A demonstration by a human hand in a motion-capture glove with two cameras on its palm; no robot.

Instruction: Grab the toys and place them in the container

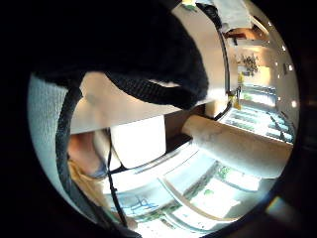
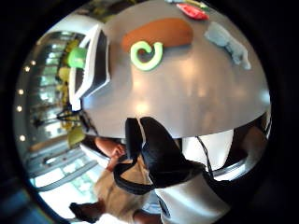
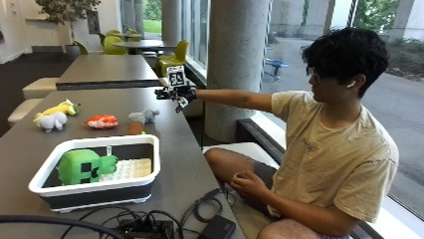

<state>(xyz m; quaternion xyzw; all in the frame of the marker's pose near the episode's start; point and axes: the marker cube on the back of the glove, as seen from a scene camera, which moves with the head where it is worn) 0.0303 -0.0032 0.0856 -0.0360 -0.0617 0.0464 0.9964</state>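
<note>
My gloved right hand (image 3: 173, 94) hovers over the far right edge of the grey table (image 3: 179, 164), arm stretched out, fingers relaxed and holding nothing. Left of it on the table lie a grey plush (image 3: 144, 116), a brown toy (image 3: 135, 128), a red-orange toy (image 3: 102, 121) and a white and yellow unicorn plush (image 3: 53, 117). Nearer the front stands the white container (image 3: 93, 189), holding a green block toy (image 3: 83, 167) and a white piece (image 3: 129, 169). The thumb side palm view shows the brown toy (image 2: 159, 32) with a green curl (image 2: 146, 55), the grey plush (image 2: 226, 39), the red toy (image 2: 192, 11) and the container (image 2: 100, 60).
Cables and a black device (image 3: 152, 226) lie at the table's front edge. A thick pillar (image 3: 238, 59) rises just behind the hand, and a second table (image 3: 106, 69) stands beyond. The person's bare left hand (image 3: 245, 181) rests in the lap.
</note>
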